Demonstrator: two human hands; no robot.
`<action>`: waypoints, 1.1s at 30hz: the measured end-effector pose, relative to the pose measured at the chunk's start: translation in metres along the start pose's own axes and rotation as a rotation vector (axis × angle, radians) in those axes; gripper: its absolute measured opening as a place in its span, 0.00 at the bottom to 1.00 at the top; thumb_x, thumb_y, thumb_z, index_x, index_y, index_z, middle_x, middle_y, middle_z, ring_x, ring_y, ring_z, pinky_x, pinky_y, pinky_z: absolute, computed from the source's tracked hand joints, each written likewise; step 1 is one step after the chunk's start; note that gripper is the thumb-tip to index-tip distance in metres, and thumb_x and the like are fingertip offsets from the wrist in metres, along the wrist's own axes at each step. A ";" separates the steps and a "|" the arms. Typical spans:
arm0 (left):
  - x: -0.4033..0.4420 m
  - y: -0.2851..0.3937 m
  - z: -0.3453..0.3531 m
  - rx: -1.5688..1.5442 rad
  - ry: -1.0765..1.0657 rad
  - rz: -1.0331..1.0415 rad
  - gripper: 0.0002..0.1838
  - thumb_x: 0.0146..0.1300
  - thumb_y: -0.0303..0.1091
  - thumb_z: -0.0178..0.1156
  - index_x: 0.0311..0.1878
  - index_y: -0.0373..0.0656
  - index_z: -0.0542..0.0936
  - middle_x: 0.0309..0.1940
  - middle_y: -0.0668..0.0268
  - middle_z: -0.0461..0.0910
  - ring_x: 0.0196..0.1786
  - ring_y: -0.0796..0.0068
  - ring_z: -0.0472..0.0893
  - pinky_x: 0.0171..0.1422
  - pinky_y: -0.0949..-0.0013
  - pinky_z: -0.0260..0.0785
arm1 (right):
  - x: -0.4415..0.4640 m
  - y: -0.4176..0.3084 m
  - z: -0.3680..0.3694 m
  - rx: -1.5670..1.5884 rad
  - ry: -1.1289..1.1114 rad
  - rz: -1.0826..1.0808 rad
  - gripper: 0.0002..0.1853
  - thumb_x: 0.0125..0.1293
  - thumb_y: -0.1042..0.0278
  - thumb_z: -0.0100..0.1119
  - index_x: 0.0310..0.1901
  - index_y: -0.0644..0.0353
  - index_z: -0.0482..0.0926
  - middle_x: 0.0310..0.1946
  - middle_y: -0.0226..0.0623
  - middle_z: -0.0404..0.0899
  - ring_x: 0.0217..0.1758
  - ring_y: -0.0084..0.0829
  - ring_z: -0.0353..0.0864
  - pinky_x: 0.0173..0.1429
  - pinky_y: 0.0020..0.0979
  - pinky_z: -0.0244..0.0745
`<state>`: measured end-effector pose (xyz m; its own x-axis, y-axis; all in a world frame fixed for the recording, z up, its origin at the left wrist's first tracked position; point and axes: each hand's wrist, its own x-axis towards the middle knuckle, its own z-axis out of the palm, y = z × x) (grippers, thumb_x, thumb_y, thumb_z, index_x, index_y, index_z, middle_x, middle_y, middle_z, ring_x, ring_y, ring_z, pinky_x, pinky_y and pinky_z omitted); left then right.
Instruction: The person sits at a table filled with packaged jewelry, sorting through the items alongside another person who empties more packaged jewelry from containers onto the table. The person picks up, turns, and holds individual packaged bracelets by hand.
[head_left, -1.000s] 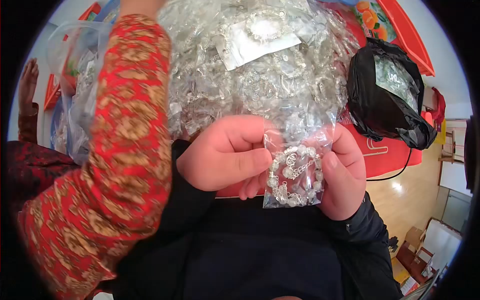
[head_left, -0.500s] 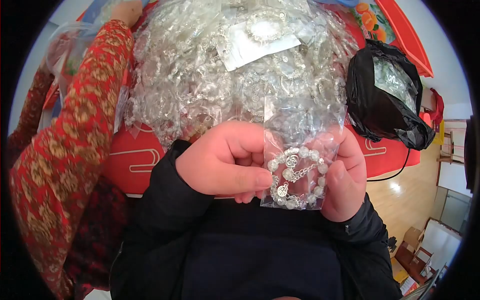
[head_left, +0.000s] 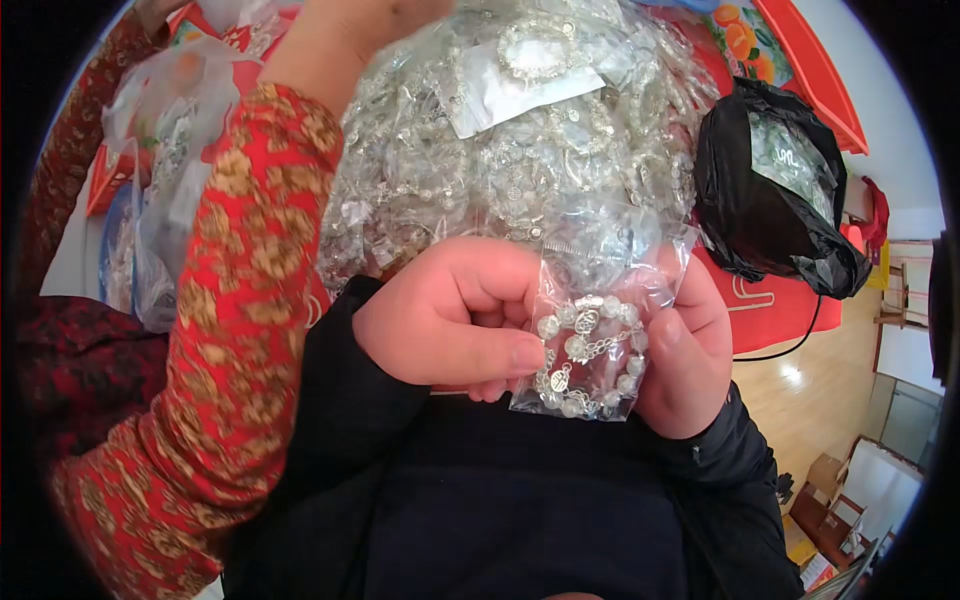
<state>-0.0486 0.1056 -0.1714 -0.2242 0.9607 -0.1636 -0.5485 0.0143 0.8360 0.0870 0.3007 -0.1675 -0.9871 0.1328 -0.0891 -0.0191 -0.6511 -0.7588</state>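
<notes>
A clear plastic bag [head_left: 600, 240] with a beaded bracelet [head_left: 588, 345] inside hangs upright between my two hands. The bracelet has pale, cloudy beads, silver chain and round silver charms. My left hand [head_left: 460, 315] is closed, its thumb tip and curled fingers at the bag's left edge. At the opposite edge, my right hand [head_left: 690, 345] pinches the bag, with its fingers partly behind the plastic. Just beyond both hands lies a large heap of bagged bracelets [head_left: 420, 170], with a white card [head_left: 520, 100] on top.
A co-worker's patterned sleeve [head_left: 240, 300] reaches across from the left, the hand [head_left: 345, 35] over the heap. A black plastic bag [head_left: 720, 180] stands at the right on the red tabletop [head_left: 775, 322]. A translucent bag [head_left: 190, 90] sits at the left.
The co-worker's arm has swung right and its hand now reaches over the heap. The bag in my hands has tilted slightly; my hands have barely moved.
</notes>
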 end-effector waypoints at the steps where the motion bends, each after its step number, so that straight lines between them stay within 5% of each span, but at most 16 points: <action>1: 0.000 0.000 -0.001 0.010 -0.016 -0.002 0.05 0.71 0.32 0.63 0.44 0.40 0.81 0.28 0.69 0.82 0.25 0.85 0.80 0.27 0.80 0.70 | 0.000 0.004 -0.006 -0.010 -0.056 -0.003 0.14 0.77 0.66 0.61 0.56 0.64 0.74 0.47 0.37 0.83 0.43 0.21 0.81 0.49 0.27 0.77; 4: 0.003 -0.004 -0.001 -0.067 -0.073 0.082 0.19 0.70 0.39 0.68 0.51 0.29 0.82 0.32 0.63 0.83 0.24 0.81 0.78 0.25 0.76 0.67 | -0.001 0.015 -0.017 -0.017 -0.098 -0.022 0.12 0.77 0.67 0.61 0.55 0.63 0.74 0.47 0.35 0.83 0.42 0.21 0.81 0.48 0.26 0.77; 8: 0.008 -0.019 -0.015 -0.064 -0.216 0.100 0.16 0.72 0.36 0.65 0.52 0.31 0.80 0.32 0.64 0.82 0.25 0.80 0.79 0.26 0.75 0.69 | -0.002 0.012 -0.016 -0.002 -0.095 -0.024 0.12 0.76 0.69 0.61 0.54 0.63 0.74 0.47 0.34 0.83 0.44 0.20 0.81 0.50 0.26 0.77; 13: 0.011 -0.011 -0.008 -0.063 -0.092 0.122 0.12 0.74 0.34 0.61 0.51 0.34 0.78 0.31 0.64 0.81 0.26 0.79 0.80 0.27 0.74 0.70 | -0.002 0.005 -0.004 -0.055 -0.003 -0.004 0.11 0.76 0.70 0.61 0.55 0.63 0.73 0.48 0.33 0.83 0.48 0.20 0.81 0.55 0.27 0.76; 18: 0.011 -0.014 -0.004 -0.038 0.048 0.147 0.08 0.76 0.32 0.57 0.50 0.37 0.76 0.30 0.64 0.81 0.26 0.78 0.80 0.27 0.73 0.72 | 0.000 0.007 -0.012 -0.108 0.042 0.001 0.09 0.76 0.74 0.57 0.54 0.63 0.73 0.44 0.37 0.84 0.40 0.24 0.83 0.45 0.28 0.80; 25: 0.019 -0.009 -0.003 -0.015 0.163 0.210 0.04 0.79 0.30 0.53 0.49 0.41 0.74 0.28 0.65 0.79 0.27 0.77 0.81 0.27 0.72 0.74 | 0.027 0.006 -0.021 -0.156 0.223 -0.134 0.06 0.79 0.74 0.53 0.53 0.63 0.75 0.43 0.36 0.83 0.38 0.21 0.81 0.45 0.27 0.78; 29: 0.020 -0.005 0.001 0.054 0.216 0.169 0.04 0.79 0.29 0.51 0.49 0.41 0.74 0.27 0.66 0.77 0.26 0.77 0.80 0.27 0.73 0.74 | 0.041 0.003 -0.033 -0.251 0.270 -0.264 0.06 0.79 0.75 0.52 0.53 0.63 0.76 0.43 0.32 0.82 0.41 0.20 0.80 0.48 0.26 0.77; 33: 0.024 -0.011 -0.007 0.007 0.235 0.240 0.03 0.78 0.28 0.52 0.48 0.41 0.75 0.28 0.67 0.78 0.27 0.78 0.80 0.27 0.73 0.74 | 0.048 0.000 -0.043 -0.491 0.351 -0.313 0.06 0.80 0.73 0.53 0.53 0.60 0.76 0.37 0.26 0.80 0.35 0.16 0.77 0.38 0.22 0.75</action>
<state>-0.0532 0.1263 -0.1882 -0.5267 0.8466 -0.0769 -0.4520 -0.2023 0.8688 0.0463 0.3393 -0.1997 -0.8352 0.5485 0.0408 -0.1389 -0.1386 -0.9806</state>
